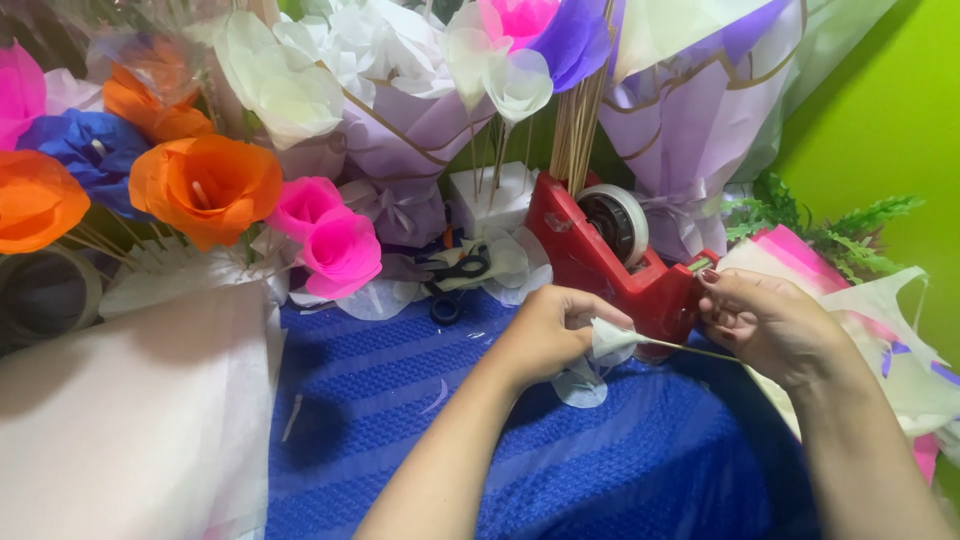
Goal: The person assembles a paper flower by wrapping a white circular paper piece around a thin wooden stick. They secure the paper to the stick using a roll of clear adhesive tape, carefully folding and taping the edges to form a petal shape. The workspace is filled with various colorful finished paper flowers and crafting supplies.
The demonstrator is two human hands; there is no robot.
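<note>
My left hand [548,330] pinches a small white paper flower bud [608,337] wrapped around the tip of a thin wooden stick [690,350]. My right hand [768,322] holds the other end of that stick, fingertips close to the cutter of the red tape dispenser [590,250]. Both hands hover just in front of the dispenser, over the blue knitted cloth [400,400]. A loose white petal [580,385] lies on the cloth under my left hand.
Orange [205,185], pink [335,240], blue and white paper flowers crowd the back left. Black scissors [455,275] lie behind my left hand. A bundle of wooden sticks [578,120] stands behind the dispenser. White tissue sheets [130,420] fill the front left; wrapped bouquets stand at the back.
</note>
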